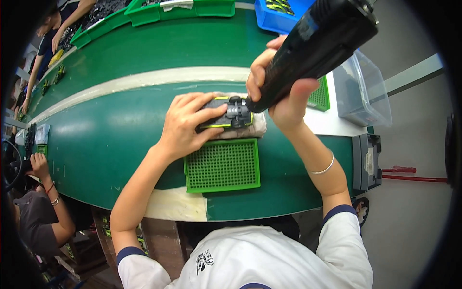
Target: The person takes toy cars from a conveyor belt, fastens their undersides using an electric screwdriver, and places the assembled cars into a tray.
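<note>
My right hand [288,98] grips a thick black electric screwdriver [317,48], its tip pointing down at the end of a toy car [236,113]. The car lies wheels up, dark grey with yellow-green edges, on a whitish wrapped block [259,126]. With fingers spread along the car, my left hand [187,120] presses and steadies it. Whether the screwdriver's bit touches a screw is hidden. Just nearer to me lies a shallow green tray [257,166] with a grid of small holes.
Beyond the screwdriver stand a blue bin [262,19] and green bins [139,17] of parts. To the right are a clear plastic box [365,91], another green grid tray [321,96] and a grey holder [366,161]. Co-workers' arms [36,77] reach in at left.
</note>
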A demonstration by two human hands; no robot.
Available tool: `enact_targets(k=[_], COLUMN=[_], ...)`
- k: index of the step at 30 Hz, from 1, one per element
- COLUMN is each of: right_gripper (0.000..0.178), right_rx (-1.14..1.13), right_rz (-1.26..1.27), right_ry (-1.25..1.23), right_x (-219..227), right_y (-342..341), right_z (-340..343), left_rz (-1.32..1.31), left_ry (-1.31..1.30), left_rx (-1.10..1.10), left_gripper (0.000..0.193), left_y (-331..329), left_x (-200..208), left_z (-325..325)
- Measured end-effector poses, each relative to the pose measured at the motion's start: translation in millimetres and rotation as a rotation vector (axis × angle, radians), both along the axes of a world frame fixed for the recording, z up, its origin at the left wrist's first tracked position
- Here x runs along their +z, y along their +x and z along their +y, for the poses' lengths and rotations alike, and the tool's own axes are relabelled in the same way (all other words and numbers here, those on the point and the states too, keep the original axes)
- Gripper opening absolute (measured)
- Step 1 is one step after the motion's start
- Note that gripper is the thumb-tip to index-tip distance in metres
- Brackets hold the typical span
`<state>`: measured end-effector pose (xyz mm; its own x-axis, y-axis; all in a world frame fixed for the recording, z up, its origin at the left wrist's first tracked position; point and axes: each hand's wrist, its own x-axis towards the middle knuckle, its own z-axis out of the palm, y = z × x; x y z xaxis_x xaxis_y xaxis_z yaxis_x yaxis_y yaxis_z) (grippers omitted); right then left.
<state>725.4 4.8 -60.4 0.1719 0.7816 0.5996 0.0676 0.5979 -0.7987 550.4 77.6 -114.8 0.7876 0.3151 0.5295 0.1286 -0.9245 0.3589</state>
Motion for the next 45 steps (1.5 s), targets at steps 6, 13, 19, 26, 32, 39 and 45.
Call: enact_targets(k=[6,13,19,26,32,39,45], right_gripper=[0.083,0.084,0.079,0.078,0.077,0.080,0.084], right_rx=[0.070,0.278,0.178,0.166,0.137,0.199,0.347], right_rz=[-0.031,0.142,0.067,0.084,0.079,0.124,0.160], right_ry=[0.020,0.082,-0.053,-0.110,-0.142,-0.006,0.299], right_x=[3,-3,-17,-19,-20,-6,33], right_y=[4,-1,-7,-7,-8,-10,-14], right_z=[1,-44,-44,-46,-45,-39,8], left_rz=[0.020,-0.006,0.124,0.117,-0.109,-0.145,-0.222], left_ry=[0.002,-0.387,-0.700,-0.656,-0.679,-0.504,-0.368], left_rx=[0.016,-0.148,-0.123,-0.127,-0.101,-0.129,-0.171], left_gripper=[0.040,0.064,0.066,0.059,0.049,0.034,0.031], left_y=[0,-13,-41,-40,-44,-50,-43], left_x=[2,15,12,12,-11,-16,-23], left_z=[1,18,48,43,34,40,45])
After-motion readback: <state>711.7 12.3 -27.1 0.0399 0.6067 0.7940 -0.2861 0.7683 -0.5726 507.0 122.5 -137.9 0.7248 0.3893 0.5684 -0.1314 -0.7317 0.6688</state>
